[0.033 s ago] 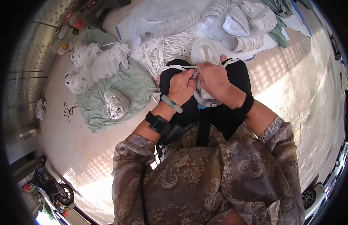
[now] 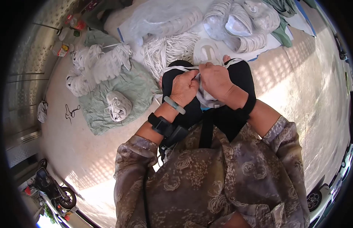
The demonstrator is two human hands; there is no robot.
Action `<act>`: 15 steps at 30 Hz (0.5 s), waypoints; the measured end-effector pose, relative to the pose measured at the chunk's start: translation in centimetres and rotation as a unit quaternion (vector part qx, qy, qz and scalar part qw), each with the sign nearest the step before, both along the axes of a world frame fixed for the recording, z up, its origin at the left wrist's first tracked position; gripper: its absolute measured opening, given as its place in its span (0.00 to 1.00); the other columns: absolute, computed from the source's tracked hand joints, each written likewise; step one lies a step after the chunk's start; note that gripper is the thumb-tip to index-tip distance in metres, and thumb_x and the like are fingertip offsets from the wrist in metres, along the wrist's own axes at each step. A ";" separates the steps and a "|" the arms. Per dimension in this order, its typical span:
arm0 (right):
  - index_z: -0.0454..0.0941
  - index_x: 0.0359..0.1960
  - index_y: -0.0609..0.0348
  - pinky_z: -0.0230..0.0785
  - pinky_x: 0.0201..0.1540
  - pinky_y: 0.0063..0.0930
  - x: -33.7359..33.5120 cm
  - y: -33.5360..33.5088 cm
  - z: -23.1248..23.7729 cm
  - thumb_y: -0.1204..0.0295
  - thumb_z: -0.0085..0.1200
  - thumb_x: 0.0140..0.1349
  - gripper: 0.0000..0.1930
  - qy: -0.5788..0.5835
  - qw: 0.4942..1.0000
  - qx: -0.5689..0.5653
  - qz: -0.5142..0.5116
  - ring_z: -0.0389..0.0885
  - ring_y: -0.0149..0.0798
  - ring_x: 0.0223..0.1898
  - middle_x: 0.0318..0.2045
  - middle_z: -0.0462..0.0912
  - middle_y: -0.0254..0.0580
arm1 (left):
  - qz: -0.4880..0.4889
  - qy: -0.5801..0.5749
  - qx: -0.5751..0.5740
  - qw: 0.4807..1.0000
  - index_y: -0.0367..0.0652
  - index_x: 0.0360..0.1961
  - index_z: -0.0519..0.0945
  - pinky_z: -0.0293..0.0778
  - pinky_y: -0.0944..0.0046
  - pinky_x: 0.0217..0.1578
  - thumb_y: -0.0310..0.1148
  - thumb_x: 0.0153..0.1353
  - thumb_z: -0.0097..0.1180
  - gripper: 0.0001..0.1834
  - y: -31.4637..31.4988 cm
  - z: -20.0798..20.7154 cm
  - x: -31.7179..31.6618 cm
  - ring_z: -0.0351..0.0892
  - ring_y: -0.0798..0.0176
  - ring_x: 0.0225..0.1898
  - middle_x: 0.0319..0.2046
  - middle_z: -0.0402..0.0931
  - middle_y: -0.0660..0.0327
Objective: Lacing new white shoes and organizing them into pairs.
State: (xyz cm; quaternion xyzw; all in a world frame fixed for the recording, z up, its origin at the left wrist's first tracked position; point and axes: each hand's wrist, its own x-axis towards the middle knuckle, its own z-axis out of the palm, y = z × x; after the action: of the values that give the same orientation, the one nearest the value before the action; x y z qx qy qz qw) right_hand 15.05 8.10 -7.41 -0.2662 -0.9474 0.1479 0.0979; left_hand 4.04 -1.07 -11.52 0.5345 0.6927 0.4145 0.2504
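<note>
A pale white-and-grey shoe (image 2: 205, 51) is held between my black-clad knees, its toe pointing away from me. My left hand (image 2: 184, 87) and my right hand (image 2: 216, 81) meet over its upper, fingers pinched together. A flat white shoelace (image 2: 182, 68) passes through both pinches; one length lies over my left thigh, another over my right knee. My hands cover the middle of the shoe, so the eyelets are hidden. Left of my knees, a laced white shoe (image 2: 118, 106) rests on a crumpled green cloth (image 2: 94, 119).
Beyond my knees lies a heap of white laces (image 2: 167, 51). Plastic-wrapped rows of shoe uppers (image 2: 241, 28) are behind it, and a bundle of pale uppers (image 2: 98, 66) is at the left. Plastic jars (image 2: 62, 49) stand near the metal wall. A motorbike (image 2: 54, 188) is parked at lower left.
</note>
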 end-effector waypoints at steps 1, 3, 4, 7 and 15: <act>0.74 0.26 0.61 0.70 0.33 0.34 -0.3 -0.3 0.6 0.74 0.51 0.45 0.06 -0.021 0.999 0.017 0.019 0.78 0.45 0.31 0.26 0.77 0.47 | 0.006 0.005 0.020 1.000 0.36 0.42 0.75 0.72 0.65 0.34 0.22 0.48 0.43 0.18 -0.1 -0.5 0.0 0.79 0.57 0.31 0.30 0.77 0.48; 0.75 0.26 0.62 0.71 0.33 0.34 0.2 -0.1 1.2 0.74 0.50 0.44 0.07 -0.041 0.998 0.036 0.035 0.78 0.45 0.31 0.26 0.77 0.47 | 0.008 0.011 0.042 0.999 0.37 0.42 0.74 0.72 0.64 0.35 0.22 0.48 0.43 0.18 0.3 0.0 0.5 0.79 0.54 0.32 0.30 0.77 0.47; 0.74 0.26 0.61 0.70 0.33 0.33 0.8 0.3 1.2 0.74 0.50 0.44 0.07 -0.034 0.998 0.035 0.044 0.78 0.45 0.31 0.26 0.77 0.47 | 0.014 0.049 0.036 0.998 0.37 0.42 0.74 0.72 0.62 0.35 0.23 0.48 0.43 0.18 0.4 0.3 0.9 0.78 0.51 0.33 0.31 0.76 0.47; 0.71 0.27 0.60 0.70 0.31 0.33 4.3 0.9 1.9 0.75 0.50 0.44 0.07 -0.021 0.994 0.065 0.081 0.77 0.44 0.31 0.25 0.76 0.45 | 0.024 0.120 0.014 0.992 0.37 0.42 0.74 0.72 0.57 0.36 0.24 0.48 0.44 0.17 0.0 1.2 1.3 0.75 0.45 0.34 0.32 0.75 0.47; 0.69 0.24 0.61 0.67 0.28 0.39 36.2 10.5 -7.1 0.71 0.52 0.53 0.07 -0.124 0.929 -0.010 -0.349 0.75 0.53 0.25 0.20 0.75 0.52 | 0.023 0.176 -0.021 0.984 0.36 0.38 0.72 0.70 0.51 0.35 0.26 0.44 0.47 0.16 0.0 1.8 2.1 0.74 0.45 0.31 0.29 0.73 0.47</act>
State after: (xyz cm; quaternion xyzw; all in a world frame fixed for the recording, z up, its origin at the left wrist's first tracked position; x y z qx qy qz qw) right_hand 51.21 18.62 -14.54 -0.5976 -0.7975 0.0794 0.0230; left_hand 6.10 -1.05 -9.71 0.5779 0.7466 0.3044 0.1264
